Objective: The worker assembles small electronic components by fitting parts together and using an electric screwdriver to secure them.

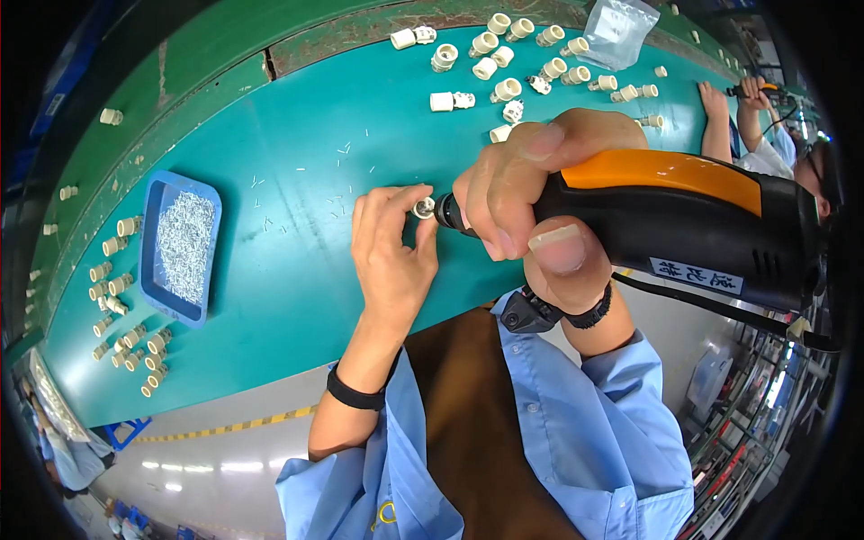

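My left hand (393,252) pinches a small cream cylindrical socket (424,208) between thumb and forefinger, its open end turned toward the tool. My right hand (549,184) is wrapped round an orange and black electric screwdriver (693,211), held level with its nose pointing left. The tool's dark tip (443,211) meets the socket's opening; the bit's very end is hidden inside it. Left of my left hand, loose screws (270,223) lie scattered on the green tabletop (297,297).
A blue tray (213,261) full of small screws stands on the left, with several cream sockets (121,283) beside it. More sockets (507,89) lie at the far side near a clear plastic bag (621,34). At far right, another person's hands (754,94) hold a similar tool.
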`<state>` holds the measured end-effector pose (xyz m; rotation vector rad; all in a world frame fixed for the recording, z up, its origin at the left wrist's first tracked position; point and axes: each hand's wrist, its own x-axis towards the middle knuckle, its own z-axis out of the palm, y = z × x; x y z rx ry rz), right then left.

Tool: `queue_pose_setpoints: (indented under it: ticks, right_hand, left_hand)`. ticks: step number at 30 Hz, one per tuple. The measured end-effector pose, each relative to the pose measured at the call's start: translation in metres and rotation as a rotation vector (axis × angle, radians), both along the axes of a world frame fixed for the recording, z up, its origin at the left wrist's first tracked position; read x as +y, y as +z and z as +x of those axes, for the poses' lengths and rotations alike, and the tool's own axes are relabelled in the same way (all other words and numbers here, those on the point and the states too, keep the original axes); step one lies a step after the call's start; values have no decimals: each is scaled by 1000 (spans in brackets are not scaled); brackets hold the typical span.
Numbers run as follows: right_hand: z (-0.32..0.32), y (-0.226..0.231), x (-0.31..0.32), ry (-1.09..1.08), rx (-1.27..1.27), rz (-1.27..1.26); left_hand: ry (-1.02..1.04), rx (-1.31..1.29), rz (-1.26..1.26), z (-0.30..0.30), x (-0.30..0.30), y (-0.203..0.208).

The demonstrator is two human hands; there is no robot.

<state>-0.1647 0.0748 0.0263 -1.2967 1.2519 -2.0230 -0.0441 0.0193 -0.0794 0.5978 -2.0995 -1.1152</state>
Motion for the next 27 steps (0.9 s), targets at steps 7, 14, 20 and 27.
queue_pose_setpoints:
  ticks: [7,14,20,27]
  right_hand:
    - [0,-1,5,67,3,-27]
    - [3,-5,9,125,3,-43]
    - [4,-6,10,153,11,-55]
    - [0,-7,8,183,20,-84]
  left_hand:
    - [11,11,-7,0,-1,1]
    - [29,0,47,-1,-1,3]
    - [23,-7,59,0,0,2]
    - [20,14,60,-1,0,3]
